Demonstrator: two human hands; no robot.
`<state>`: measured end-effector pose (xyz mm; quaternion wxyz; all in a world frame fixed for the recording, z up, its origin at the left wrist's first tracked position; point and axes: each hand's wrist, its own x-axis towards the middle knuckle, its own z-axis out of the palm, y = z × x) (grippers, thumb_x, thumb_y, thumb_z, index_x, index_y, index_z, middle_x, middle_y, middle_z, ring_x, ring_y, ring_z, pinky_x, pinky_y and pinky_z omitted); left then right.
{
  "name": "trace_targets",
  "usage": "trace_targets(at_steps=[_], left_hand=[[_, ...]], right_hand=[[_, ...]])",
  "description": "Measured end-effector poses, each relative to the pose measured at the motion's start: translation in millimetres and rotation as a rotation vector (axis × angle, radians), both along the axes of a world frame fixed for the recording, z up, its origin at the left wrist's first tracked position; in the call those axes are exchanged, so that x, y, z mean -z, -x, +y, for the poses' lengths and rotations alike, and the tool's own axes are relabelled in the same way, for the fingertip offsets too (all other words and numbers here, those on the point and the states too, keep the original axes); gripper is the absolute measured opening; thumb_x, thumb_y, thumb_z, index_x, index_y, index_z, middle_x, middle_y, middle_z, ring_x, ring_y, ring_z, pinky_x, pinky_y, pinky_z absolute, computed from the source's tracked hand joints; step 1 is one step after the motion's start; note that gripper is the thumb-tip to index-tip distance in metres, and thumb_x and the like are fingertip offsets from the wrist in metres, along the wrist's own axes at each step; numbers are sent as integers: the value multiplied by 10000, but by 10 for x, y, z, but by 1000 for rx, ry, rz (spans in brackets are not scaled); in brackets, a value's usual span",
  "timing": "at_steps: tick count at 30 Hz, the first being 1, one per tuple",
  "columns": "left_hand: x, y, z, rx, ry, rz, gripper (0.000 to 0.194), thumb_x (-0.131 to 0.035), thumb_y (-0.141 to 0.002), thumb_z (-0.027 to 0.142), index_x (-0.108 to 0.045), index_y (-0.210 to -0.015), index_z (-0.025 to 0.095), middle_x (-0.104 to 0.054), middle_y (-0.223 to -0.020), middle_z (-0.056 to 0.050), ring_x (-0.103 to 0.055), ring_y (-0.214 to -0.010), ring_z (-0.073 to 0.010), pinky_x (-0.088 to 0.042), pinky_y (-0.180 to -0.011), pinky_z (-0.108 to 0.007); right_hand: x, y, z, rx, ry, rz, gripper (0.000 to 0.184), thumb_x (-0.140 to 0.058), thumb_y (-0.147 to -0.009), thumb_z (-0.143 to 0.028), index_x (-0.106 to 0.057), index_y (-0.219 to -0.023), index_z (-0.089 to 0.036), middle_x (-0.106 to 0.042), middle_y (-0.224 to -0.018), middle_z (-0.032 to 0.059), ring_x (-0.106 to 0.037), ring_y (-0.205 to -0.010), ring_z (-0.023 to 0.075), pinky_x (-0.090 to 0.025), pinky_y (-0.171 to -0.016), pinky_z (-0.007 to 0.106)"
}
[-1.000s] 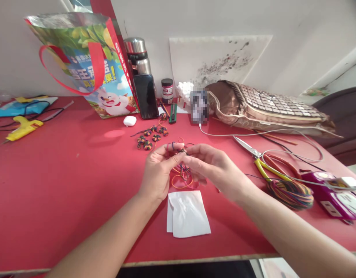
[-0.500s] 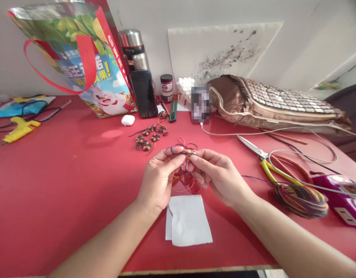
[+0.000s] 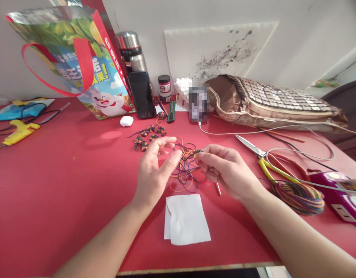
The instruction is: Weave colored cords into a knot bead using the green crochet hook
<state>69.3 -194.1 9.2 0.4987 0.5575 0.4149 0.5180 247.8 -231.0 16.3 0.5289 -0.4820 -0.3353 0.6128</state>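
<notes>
My left hand (image 3: 154, 170) is open, thumb and fingers apart, just left of a loose tangle of multicoloured yarn (image 3: 185, 173). The thumb and forefinger of my right hand (image 3: 225, 168) pinch a small dark green strip of yarn work (image 3: 196, 152) over the tangle. Below that hand a thin metal rod (image 3: 218, 189) sticks out; its other end is hidden, so I cannot tell whether the palm holds it. Beyond my left hand lie several small crocheted rounds (image 3: 144, 144) in dark and orange yarn. A folded white tissue (image 3: 188, 222) lies nearer to me.
Scissors (image 3: 260, 152) and a coil of multicoloured yarn (image 3: 299, 199) lie right, beside a purple power strip (image 3: 336, 197). A white cable (image 3: 247, 133) crosses there. Behind are a shopping bag (image 3: 105, 88), phone (image 3: 142, 94), green cutter (image 3: 171, 112) and sequined bag (image 3: 282, 100). A yellow glue gun (image 3: 20, 131) lies left.
My left hand has let go of the yarn work, opened and drawn slightly left. My right hand keeps its pinch and has shifted a little right. The metal rod now shows below it.
</notes>
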Motion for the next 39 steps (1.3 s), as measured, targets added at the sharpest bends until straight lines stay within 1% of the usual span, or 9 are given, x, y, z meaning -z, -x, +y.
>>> trace_targets(at_steps=[2, 4, 6, 11, 15, 20, 25, 31, 39], left_hand=[[-50, 8, -25, 114, -65, 131, 344, -902, -753, 302, -793, -1072, 233, -759, -1125, -51, -656, -1102, -212, -473, -1006, -327], [-70, 4, -44, 172, -47, 156, 221, -879, -792, 298, -802, -989, 237, -758, -1007, -32, -665, -950, -184, -511, -898, -311], [-58, 1, -49, 188, -32, 152, 80, -816, -865, 299, -802, -917, 239, -746, -914, -16, -657, -853, -160, -522, -821, -295], [9, 22, -15, 180, 97, 83, 67, -787, -899, 307, -812, -883, 247, -757, -846, 2, -663, -790, -129, -525, -741, -247], [15, 24, 8, 178, 186, -49, 75, -836, -862, 306, -805, -863, 237, -759, -836, 2, -659, -776, -113, -536, -734, -219], [5, 28, 10, 210, 231, -148, 128, -862, -846, 333, -790, -855, 228, -730, -826, 6, -638, -766, -92, -527, -726, -185], [17, 38, 16, 192, 222, -146, 128, -860, -848, 328, -786, -867, 225, -720, -826, 5, -634, -772, -96, -529, -731, -189], [-17, 36, 5, 212, 197, -102, 89, -848, -838, 264, -776, -836, 212, -717, -802, 4, -635, -751, -98, -530, -713, -196], [-70, 21, -5, 234, 178, -40, 131, -853, -814, 274, -745, -830, 203, -748, -865, -27, -702, -831, -165, -581, -802, -292]], right_hand=[[11, 22, -13, -50, -10, -71, 381, -865, -747, -449, -612, -672, -173, -503, -515, -59, -373, -419, 47, -231, -424, 221], [19, 41, -24, -98, -39, -123, 363, -838, -776, -456, -626, -705, -170, -487, -525, -64, -371, -448, 51, -236, -440, 223], [20, 49, -33, -122, -78, -165, 342, -825, -795, -451, -647, -737, -165, -521, -567, -52, -385, -485, 55, -251, -454, 227], [21, 42, -41, -112, -94, -201, 337, -845, -799, -466, -675, -817, -175, -561, -607, -48, -428, -497, 70, -306, -457, 236], [59, 41, -27, -90, -55, -109, 396, -869, -772, -522, -696, -842, -172, -616, -656, -22, -466, -483, 77, -367, -459, 246], [72, 52, -5, -78, 26, 54, 413, -941, -692, -486, -698, -759, -159, -637, -671, -12, -474, -481, 62, -363, -454, 229], [64, 65, -3, -93, 37, 104, 387, -950, -690, -444, -694, -725, -156, -654, -672, -13, -486, -474, 57, -375, -452, 221], [100, 74, -11, -31, -51, 94, 337, -934, -738, -385, -747, -940, -189, -664, -706, -32, -516, -493, 74, -393, -423, 211], [114, 70, -4, 17, -52, 97, 348, -957, -709, -404, -731, -844, -177, -615, -603, -43, -499, -480, 72, -411, -425, 200]])
